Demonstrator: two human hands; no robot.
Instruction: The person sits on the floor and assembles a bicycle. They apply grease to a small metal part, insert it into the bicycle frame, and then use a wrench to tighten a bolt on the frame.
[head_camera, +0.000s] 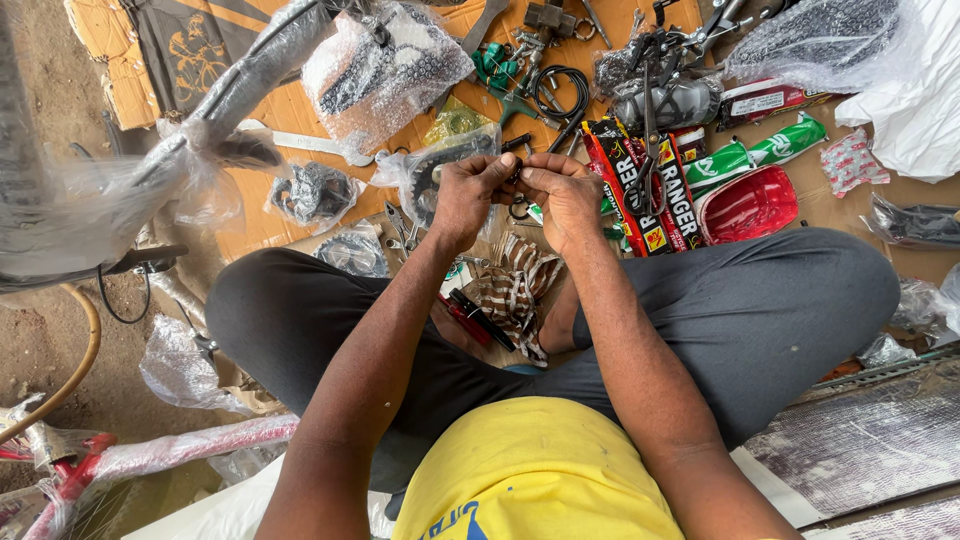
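Observation:
I sit cross-legged on flattened cardboard (290, 110). My left hand (468, 195) and my right hand (565, 200) meet in front of me, fingertips pinched together on a small dark metal part (516, 172). The part is mostly hidden by my fingers. Just beyond my hands lies a chainring wrapped in clear plastic (435, 170). A striped cloth (515, 290) and a red-and-black hand tool (478, 318) rest in my lap.
Bubble-wrapped bicycle parts (385, 70), pliers and loose tools (650, 60), a coiled black cable (560, 90), red, black and green packages (700, 170) lie ahead. A wrapped black frame (150, 170) stands left; a wrapped red frame (150, 455) lies near left.

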